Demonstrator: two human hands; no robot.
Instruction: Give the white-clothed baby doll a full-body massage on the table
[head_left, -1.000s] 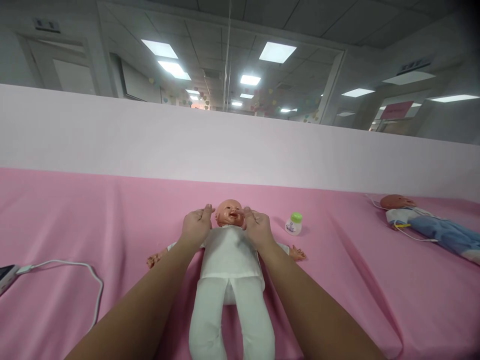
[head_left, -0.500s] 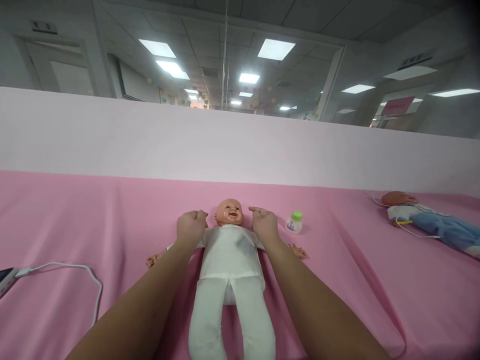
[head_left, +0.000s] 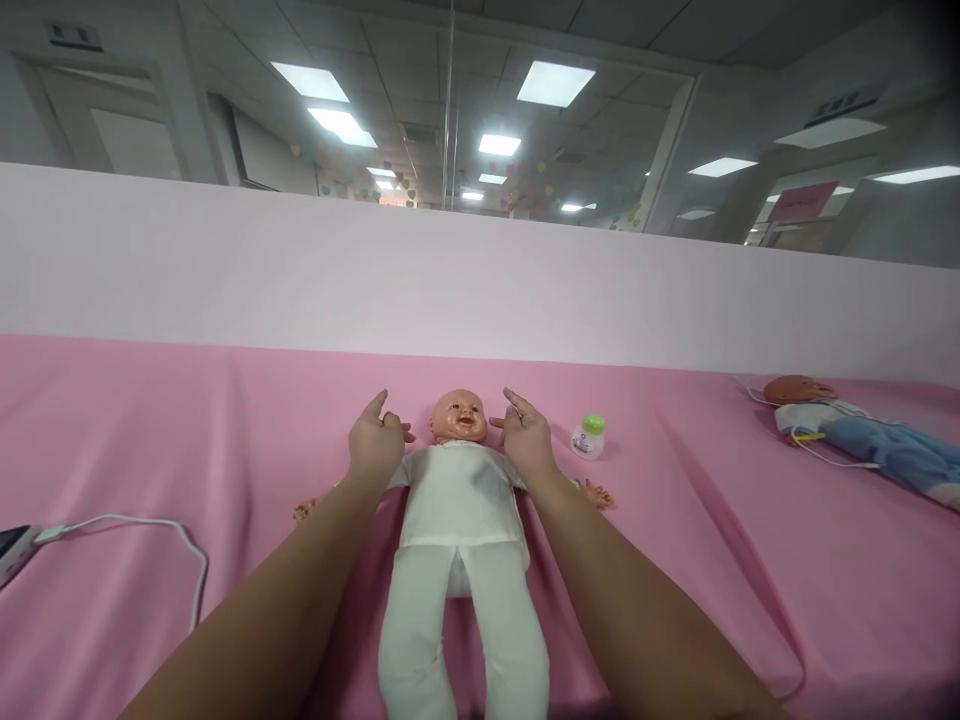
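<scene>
With fingers (head_left: 517, 401) partly extended and grasping nothing, holds left hand (head_left: 376, 443) and right hand (head_left: 528, 443) either side of the head of a baby doll (head_left: 462, 495) lying face-up on the pink-draped bench (head_left: 285, 420); could topple the nearby green-capped bottle (head_left: 589, 439) by swinging the right hand outward.

We lose the lower end of the white-clothed doll (head_left: 463, 500) at the bottom edge, the person's forearms (head_left: 274, 595) hide the middle of its arms (head_left: 596, 494), and we cannot tell whether the left hand (head_left: 376, 440) or right hand (head_left: 527, 440) touches its shoulders. The left edge cuts off a device (head_left: 15, 552), whose cable (head_left: 154, 520) vanishes behind the left forearm; the right edge clips the blue-clad doll (head_left: 874, 440). Print on the green-capped jar (head_left: 589, 438) and pink sign (head_left: 804, 202): too small for us to read.
</scene>
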